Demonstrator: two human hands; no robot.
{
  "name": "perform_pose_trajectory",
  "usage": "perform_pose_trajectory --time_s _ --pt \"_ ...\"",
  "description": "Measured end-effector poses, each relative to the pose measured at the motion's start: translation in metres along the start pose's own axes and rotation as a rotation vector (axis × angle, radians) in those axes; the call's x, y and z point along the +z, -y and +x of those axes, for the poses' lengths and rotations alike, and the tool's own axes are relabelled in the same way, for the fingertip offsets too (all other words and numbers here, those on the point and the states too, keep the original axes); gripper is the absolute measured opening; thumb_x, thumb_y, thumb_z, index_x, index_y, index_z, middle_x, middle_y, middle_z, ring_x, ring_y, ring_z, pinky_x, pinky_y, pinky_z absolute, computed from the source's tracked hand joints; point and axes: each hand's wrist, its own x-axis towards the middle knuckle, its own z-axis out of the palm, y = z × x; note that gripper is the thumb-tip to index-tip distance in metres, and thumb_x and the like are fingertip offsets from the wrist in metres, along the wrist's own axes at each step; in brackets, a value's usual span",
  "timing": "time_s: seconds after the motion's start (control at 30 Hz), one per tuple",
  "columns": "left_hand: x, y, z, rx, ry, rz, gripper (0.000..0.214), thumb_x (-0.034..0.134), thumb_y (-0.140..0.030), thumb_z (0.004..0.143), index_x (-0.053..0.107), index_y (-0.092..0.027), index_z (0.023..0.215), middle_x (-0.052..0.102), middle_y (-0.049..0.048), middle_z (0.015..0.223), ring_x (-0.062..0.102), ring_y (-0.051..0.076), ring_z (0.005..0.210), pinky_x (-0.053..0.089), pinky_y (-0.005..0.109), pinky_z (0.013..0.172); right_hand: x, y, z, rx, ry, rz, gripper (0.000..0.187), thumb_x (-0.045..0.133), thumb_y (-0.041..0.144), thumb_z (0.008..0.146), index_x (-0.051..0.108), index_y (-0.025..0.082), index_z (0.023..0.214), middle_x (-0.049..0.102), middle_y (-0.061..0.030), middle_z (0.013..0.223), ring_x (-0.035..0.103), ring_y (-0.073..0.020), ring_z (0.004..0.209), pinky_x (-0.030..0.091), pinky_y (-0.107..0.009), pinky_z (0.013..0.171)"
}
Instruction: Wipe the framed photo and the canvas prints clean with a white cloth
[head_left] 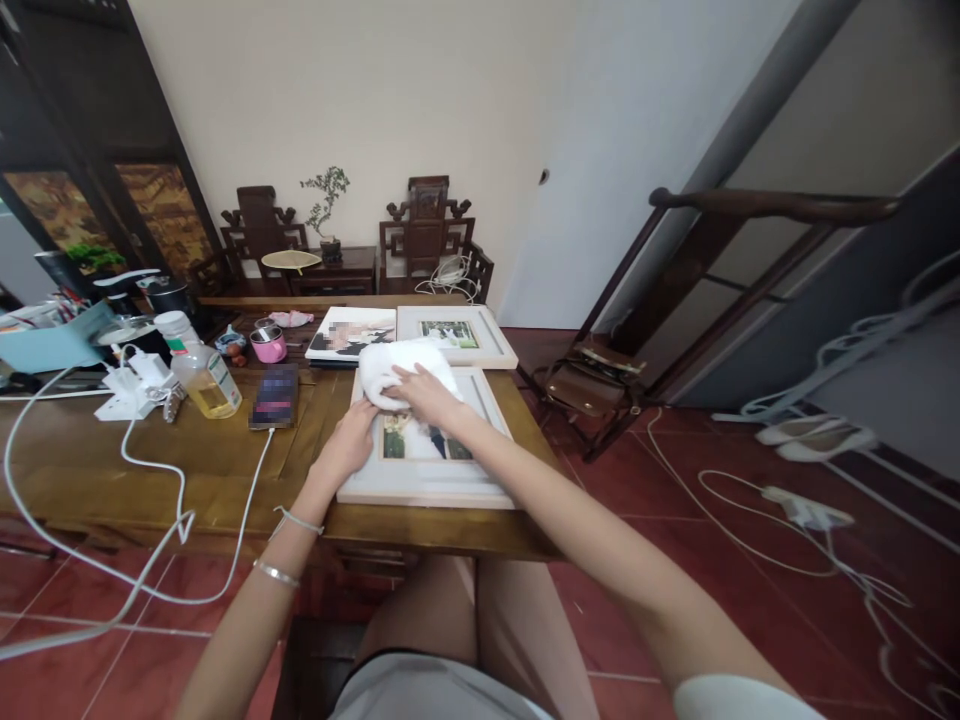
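Left of hands (350, 440): passable bench (289, 470) strip, then phone (273, 398), bottle (214, 385). Ahead: second frame (454, 332) obstructs low passage. Above hands: open air.

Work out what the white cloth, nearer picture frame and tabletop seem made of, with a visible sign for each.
White cloth: soft, matt fabric, perhaps terry cotton; it folds in thick, rounded edges.
Nearer picture frame: perhaps smooth pale wood or an imitation; its rim is light tan.
Tabletop: likely varnished wood; brown with a slight sheen.
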Motion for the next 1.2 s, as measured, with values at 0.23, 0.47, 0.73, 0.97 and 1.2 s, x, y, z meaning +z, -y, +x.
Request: perform_pose_trajectory --time_s 0.23,0.47,0.73,0.97,1.2 --pt "0.010 0.010 -0.001 -0.017 -0.066 0.034 0.054 0.037 0.005 0.074 0.058 -0.013 0.120 0.055 0.0121 0.134 0.045 0.021 0.131 0.036 0.044 0.111 -0.014 -0.067 -0.084 0.212 0.098 -0.038 0.068 0.039 -0.014 0.067 0.063 0.022 0.119 0.058 -0.0121 0.132 0.037 -0.0223 0.134 0.029 -0.049 0.107" --pt "0.015 0.012 -0.003 -0.013 -0.114 0.035 0.052 0.035 0.005 0.075 0.058 -0.011 0.119 0.055 0.0144 0.133 0.044 0.021 0.131 0.035 0.042 0.112 -0.026 -0.013 -0.146 0.153 0.141 0.076 0.078 0.035 -0.012 0.053 0.063 0.015 0.121 0.057 -0.0141 0.132 0.028 -0.0270 0.139 0.022 -0.056 0.111" --pt "0.004 0.006 0.000 -0.033 -0.018 0.051 0.051 0.036 0.003 0.077 0.058 -0.011 0.120 0.055 0.0141 0.134 0.044 0.023 0.131 0.034 0.044 0.113 -0.062 0.052 -0.190 0.177 0.207 0.206 0.079 0.039 -0.008 0.057 0.056 0.022 0.128 0.045 -0.0126 0.143 0.040 -0.0262 0.133 0.036 -0.043 0.106" --pt "0.000 0.012 0.000 0.026 0.001 0.045 0.049 0.036 0.001 0.078 0.059 -0.010 0.120 0.057 0.0145 0.131 0.045 0.022 0.131 0.034 0.043 0.112 -0.014 -0.017 -0.112 0.299 -0.007 -0.013 0.067 0.045 -0.004 0.068 0.053 0.014 0.131 0.039 -0.0171 0.146 0.029 -0.0329 0.137 0.027 -0.051 0.108" --pt "0.000 0.012 0.001 -0.002 -0.023 0.038 0.053 0.036 0.004 0.076 0.059 -0.012 0.121 0.056 0.0133 0.133 0.045 0.022 0.131 0.035 0.045 0.112 0.001 -0.038 -0.078 0.260 -0.061 -0.042 0.057 0.048 0.002 0.074 0.055 0.014 0.130 0.051 -0.0158 0.137 0.034 -0.0333 0.130 0.028 -0.052 0.105"
